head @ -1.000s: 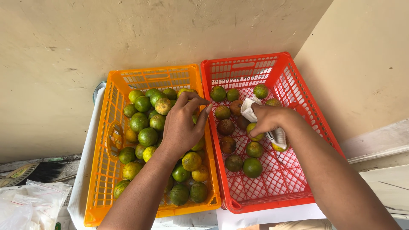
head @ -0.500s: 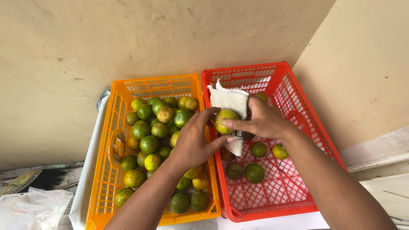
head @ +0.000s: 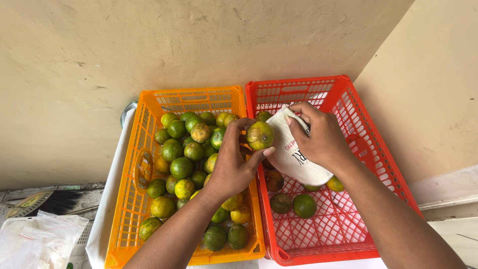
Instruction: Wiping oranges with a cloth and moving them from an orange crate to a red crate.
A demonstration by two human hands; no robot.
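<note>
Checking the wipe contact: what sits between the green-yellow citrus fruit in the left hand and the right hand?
In the head view, a white printed cloth lies between the citrus fruit, held by the left hand, and the right hand.

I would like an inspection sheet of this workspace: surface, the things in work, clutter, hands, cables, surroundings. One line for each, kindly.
Surface: white covered table bearing both crates.
Things in work: green-yellow citrus fruit held over the crates' shared edge; white cloth beside it; orange crate heaped with fruit; red crate with only a few fruits.
Clutter: clear plastic bags and a dark brush low at the left.
Hands: left hand has the fruit in a fingertip grip; right hand holds the cloth, which touches the fruit.
Cables: nothing seen.
Surroundings: beige wall behind, with scuffs; a wall corner at the right.
</note>
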